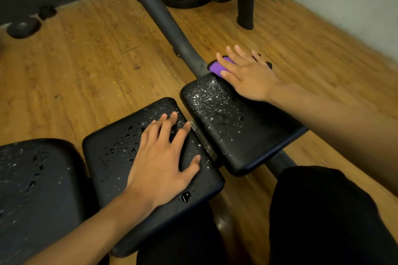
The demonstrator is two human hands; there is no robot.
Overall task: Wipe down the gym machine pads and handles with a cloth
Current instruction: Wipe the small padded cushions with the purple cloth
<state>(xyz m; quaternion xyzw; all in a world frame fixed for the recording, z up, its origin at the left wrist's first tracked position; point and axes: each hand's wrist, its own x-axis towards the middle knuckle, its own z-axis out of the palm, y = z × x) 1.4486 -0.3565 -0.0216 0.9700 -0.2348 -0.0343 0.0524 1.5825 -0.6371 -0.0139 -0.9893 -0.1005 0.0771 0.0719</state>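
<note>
The left hand [160, 163] lies flat, fingers spread, on the wet middle pad [120, 146]. The right hand [247, 73], also flat and spread, presses a purple cloth [215, 68] at the right pad's [232, 127] upper end, right of centre; the pads' long axes run lower right to upper left.

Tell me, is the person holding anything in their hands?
The right hand presses flat on a purple cloth at the far end of the wet pad, fingers spread, not gripping. The left hand lies flat on the nearer pad, holding nothing.
</note>
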